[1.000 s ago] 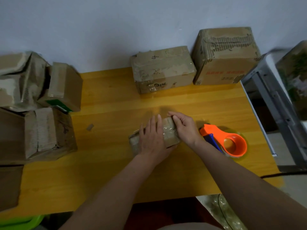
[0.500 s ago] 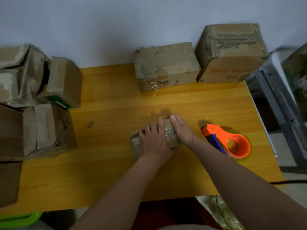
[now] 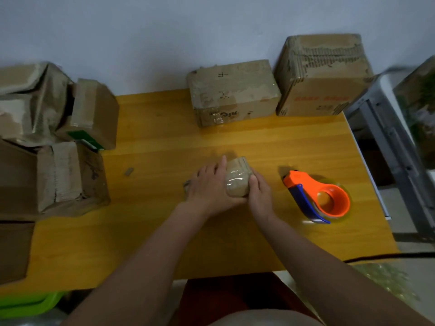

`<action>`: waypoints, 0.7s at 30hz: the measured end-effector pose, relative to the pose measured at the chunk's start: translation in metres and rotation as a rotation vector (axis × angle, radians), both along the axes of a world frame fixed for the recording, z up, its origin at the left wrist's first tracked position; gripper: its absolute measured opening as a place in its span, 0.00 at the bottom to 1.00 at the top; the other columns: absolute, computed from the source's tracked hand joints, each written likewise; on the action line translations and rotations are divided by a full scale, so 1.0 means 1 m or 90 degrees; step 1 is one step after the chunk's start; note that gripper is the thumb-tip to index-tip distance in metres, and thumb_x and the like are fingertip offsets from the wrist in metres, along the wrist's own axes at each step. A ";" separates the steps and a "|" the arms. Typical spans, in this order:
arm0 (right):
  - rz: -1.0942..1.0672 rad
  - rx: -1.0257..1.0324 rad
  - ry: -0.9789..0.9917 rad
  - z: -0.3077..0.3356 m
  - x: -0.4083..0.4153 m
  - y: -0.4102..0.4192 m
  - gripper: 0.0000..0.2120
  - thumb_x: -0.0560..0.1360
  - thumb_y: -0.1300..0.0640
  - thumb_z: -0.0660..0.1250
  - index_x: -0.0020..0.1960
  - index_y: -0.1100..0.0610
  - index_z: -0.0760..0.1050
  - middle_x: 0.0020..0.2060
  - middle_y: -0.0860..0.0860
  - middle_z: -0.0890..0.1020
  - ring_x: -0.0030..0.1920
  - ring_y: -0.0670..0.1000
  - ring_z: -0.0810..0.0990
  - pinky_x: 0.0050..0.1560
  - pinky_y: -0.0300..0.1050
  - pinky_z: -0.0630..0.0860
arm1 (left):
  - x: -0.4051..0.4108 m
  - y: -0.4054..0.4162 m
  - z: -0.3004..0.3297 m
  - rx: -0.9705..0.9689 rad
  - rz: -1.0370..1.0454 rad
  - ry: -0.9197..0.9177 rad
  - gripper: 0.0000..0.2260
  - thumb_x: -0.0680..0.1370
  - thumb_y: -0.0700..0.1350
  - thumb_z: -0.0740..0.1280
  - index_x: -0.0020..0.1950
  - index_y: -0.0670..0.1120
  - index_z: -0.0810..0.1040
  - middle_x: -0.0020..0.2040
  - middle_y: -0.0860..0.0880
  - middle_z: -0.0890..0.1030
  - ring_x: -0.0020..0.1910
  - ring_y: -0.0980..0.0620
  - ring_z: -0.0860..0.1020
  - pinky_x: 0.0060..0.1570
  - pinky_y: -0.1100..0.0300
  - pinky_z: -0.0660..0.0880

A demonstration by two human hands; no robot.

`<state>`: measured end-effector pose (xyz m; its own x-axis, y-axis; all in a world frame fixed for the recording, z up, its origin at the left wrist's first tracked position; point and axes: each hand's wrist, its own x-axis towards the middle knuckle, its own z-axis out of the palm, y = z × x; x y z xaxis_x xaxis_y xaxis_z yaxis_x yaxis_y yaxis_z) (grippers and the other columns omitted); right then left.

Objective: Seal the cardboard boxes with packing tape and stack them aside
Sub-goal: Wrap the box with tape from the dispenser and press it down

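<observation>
Well to the left of your hands sat a pile of worn boxes (image 3: 58,147), some w/ flaps loose, prob. waiting for tape. Your left hand (image 3: 207,187) lay across the small box (image 3: 236,182) w/ fingers fairly straight, pressing down, not gripping it. The box sat on the worktop (image 3: 153,231) between both hands, glossy tape already over its top and near end. Your right hand (image 3: 260,196) curled round the box's right end, thumb on the tape. Judging by that, you were rubbing the tape flat: best to push outward from the middle, then down over the edges, so no bubbles or lifted corners stayed. Just right of your right hand the orange tape dispenser (image 3: 322,198) lay idle. Beyond the hands, by the wall, two taped boxes (image 3: 280,90) stood side by side.
</observation>
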<state>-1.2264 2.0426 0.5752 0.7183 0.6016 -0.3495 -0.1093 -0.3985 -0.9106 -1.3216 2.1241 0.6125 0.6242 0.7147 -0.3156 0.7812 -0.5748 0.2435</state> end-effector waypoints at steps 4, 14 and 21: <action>-0.111 0.003 0.109 0.008 -0.001 0.010 0.14 0.81 0.56 0.57 0.56 0.59 0.79 0.51 0.53 0.81 0.53 0.51 0.77 0.55 0.46 0.75 | -0.043 0.002 -0.015 -0.087 0.265 -0.225 0.36 0.77 0.62 0.63 0.79 0.48 0.54 0.78 0.45 0.59 0.76 0.47 0.58 0.74 0.53 0.54; -0.320 0.019 0.225 0.008 -0.014 0.026 0.13 0.80 0.50 0.57 0.43 0.53 0.75 0.38 0.48 0.76 0.39 0.47 0.74 0.37 0.41 0.70 | -0.035 -0.017 -0.032 -0.427 0.725 -0.607 0.22 0.83 0.54 0.56 0.77 0.53 0.59 0.75 0.49 0.65 0.70 0.48 0.67 0.68 0.53 0.65; 0.086 -0.068 -0.159 0.011 0.013 0.002 0.18 0.83 0.56 0.52 0.68 0.60 0.70 0.64 0.56 0.75 0.67 0.55 0.70 0.67 0.47 0.65 | -0.034 -0.023 -0.028 -0.380 0.826 -0.423 0.30 0.81 0.63 0.48 0.75 0.46 0.65 0.74 0.43 0.66 0.72 0.41 0.64 0.68 0.46 0.62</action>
